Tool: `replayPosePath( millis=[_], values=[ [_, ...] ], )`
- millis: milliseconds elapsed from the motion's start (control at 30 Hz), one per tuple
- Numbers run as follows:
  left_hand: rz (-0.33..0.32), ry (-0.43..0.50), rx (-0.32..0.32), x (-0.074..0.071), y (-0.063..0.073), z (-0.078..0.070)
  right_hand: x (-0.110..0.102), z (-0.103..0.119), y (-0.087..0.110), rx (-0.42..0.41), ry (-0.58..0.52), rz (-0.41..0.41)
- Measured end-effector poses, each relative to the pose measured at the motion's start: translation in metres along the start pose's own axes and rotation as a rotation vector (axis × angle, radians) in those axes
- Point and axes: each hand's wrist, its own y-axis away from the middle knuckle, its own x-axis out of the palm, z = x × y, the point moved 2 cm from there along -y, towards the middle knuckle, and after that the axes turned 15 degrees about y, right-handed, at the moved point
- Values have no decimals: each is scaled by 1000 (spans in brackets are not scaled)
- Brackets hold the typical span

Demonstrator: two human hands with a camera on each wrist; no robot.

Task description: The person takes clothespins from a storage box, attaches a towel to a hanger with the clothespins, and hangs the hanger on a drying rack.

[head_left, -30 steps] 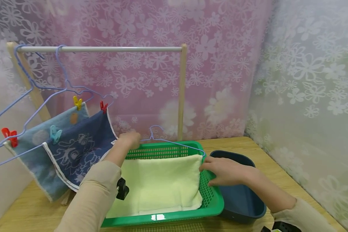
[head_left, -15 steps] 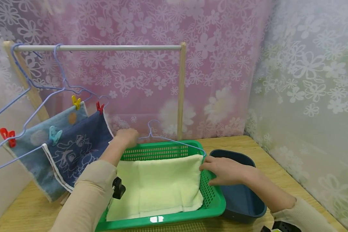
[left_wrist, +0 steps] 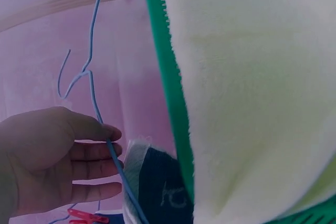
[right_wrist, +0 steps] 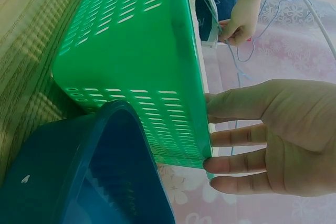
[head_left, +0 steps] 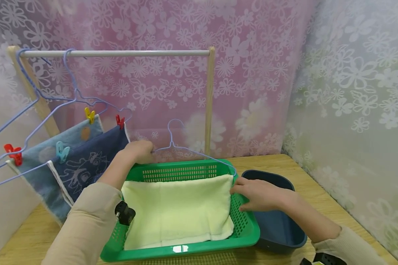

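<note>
In the head view my left hand (head_left: 137, 151) pinches a thin blue wire clothes hanger (head_left: 171, 143) behind the green basket (head_left: 152, 253); the left wrist view shows the wire between thumb and fingertips. The hanger's hook points up, and its far arm slopes down to the basket's right rim. Inside the basket lies a pale yellow towel (head_left: 179, 209). My right hand (head_left: 260, 195) is at that rim, fingers stretched out by the towel's corner and the hanger's end. Seen from the right wrist, these fingers (right_wrist: 239, 162) are fairly straight; their tips are partly hidden behind the rim.
A dark blue tub (head_left: 275, 228) stands right of the basket. At left, a rack rod (head_left: 136, 53) carries two hangers with blue cloths (head_left: 86, 162) held by coloured pegs (head_left: 62, 151). A rack post (head_left: 209, 103) rises behind the basket.
My left hand has moved left and slightly up with the hanger, whose hook has risen. The basket's left end has shifted left. The right hand has hardly moved.
</note>
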Motion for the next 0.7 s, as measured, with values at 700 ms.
replayPosePath(
  millis=[700],
  values=[
    [47,118,116,-17,40,12,1,1,-2,1,29,-12]
  ],
)
